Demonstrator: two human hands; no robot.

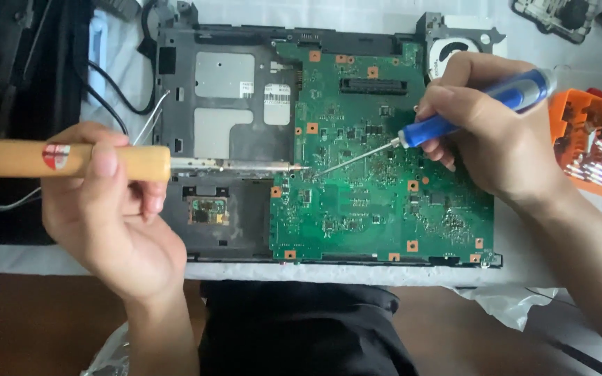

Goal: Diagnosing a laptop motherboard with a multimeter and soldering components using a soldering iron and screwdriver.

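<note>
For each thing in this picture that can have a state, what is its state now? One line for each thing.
left hand: closed around the wooden-handled soldering iron, which lies level, tip at the board.
right hand: grips the blue screwdriver, slanted, tip down on the board.
green circuit board: bare, lying flat in the frame.
laptop frame: opened, insides showing.
fan: partly hidden by the right hand.
orange bit case: open.

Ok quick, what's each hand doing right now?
Left hand: closed around the wooden-handled soldering iron.
Right hand: closed on the blue screwdriver, tip on the green circuit board.
</note>
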